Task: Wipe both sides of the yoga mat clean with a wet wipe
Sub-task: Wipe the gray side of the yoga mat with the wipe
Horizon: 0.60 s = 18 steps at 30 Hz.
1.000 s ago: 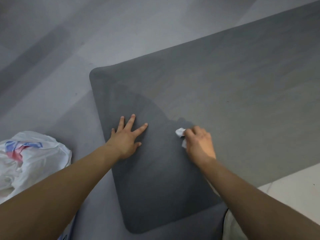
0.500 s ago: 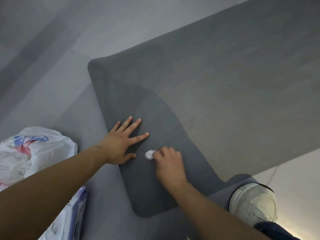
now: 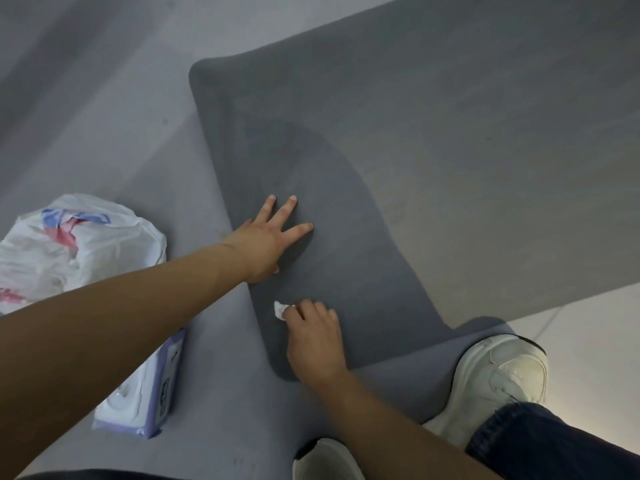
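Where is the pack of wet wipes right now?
In the head view the pack of wet wipes lies on the floor at lower left, partly under the left forearm, just below the white plastic bag and left of the yoga mat.

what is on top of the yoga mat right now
The left hand presses flat on the yoga mat; the right hand holds a wet wipe against it, mostly covered.
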### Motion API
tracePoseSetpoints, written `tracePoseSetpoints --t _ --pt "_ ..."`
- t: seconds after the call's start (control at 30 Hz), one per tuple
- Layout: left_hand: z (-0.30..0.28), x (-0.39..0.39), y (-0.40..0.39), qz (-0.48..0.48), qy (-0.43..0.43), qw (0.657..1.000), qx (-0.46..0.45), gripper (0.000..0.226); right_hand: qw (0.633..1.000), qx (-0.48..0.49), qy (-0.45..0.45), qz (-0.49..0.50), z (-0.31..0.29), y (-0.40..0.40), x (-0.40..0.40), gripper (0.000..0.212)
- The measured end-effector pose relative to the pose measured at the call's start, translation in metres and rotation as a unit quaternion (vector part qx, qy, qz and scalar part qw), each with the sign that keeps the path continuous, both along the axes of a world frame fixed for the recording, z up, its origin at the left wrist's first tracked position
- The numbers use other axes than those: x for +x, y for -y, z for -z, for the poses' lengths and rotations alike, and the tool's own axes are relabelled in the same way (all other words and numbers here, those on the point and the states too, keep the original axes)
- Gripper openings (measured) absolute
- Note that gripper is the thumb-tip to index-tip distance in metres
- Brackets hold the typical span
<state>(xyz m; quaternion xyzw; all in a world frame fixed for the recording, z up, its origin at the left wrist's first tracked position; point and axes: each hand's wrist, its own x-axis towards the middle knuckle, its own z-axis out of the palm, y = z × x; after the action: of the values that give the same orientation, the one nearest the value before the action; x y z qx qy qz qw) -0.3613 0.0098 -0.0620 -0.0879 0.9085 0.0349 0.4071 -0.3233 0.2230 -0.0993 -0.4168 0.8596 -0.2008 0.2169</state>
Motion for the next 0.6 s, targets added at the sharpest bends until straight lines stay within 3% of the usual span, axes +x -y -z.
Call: tracePoseSetpoints --t 0.13,0.33,0.43,0.6 --pt "0.000 0.005 0.000 0.004 -0.018 1.000 0.002 0.105 0.997 -0.007 -0.037 -0.060 0.001 -0.013 -0.053 0.019" --pt "-0.001 0.009 0.000 -0.012 -0.032 0.999 0.014 0.098 0.974 0.035 -0.135 0.177 0.004 -0.054 -0.191 0.006" --pt "-0.001 0.011 -0.008 -0.028 -0.052 0.998 0.018 0.096 0.974 0.021 -0.120 0.190 0.007 -0.042 -0.149 0.015" --pt "0.006 0.018 -0.016 -0.030 -0.063 0.998 0.005 0.107 1.000 -0.005 -0.008 -0.014 0.004 -0.025 0.007 0.025"
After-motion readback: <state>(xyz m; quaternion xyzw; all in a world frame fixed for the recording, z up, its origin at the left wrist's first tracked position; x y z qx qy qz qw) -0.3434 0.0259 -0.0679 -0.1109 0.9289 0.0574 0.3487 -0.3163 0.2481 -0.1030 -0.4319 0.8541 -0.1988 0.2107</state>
